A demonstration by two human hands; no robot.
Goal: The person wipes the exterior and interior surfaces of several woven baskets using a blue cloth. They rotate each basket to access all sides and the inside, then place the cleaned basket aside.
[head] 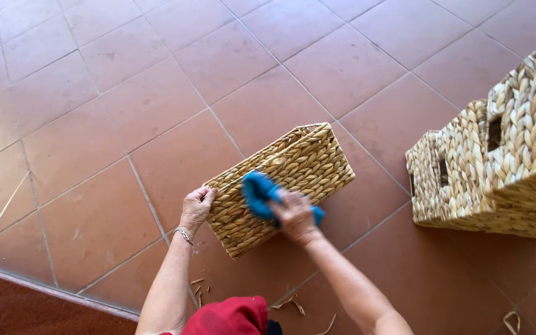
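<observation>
terracotta tile floor [156,93] underlies everything | stacked woven baskets [497,167] stand well apart at right | woven basket [293,170] is tilted up on the floor | right hand [294,214] closed on blue cloth [259,191], pressed to basket's face | left hand [197,206] grips basket's left corner | straw scraps [201,290] lie near the person

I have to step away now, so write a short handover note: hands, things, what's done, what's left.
Left hand grips the corner of the woven basket, which lies tilted on the tiled floor.
Right hand presses a blue cloth on the basket's side.
Two more woven baskets stand at the right, untouched.
Done: cannot tell how much is wiped.
Left: likely the rest of this basket; straw bits lie nearby.
</observation>
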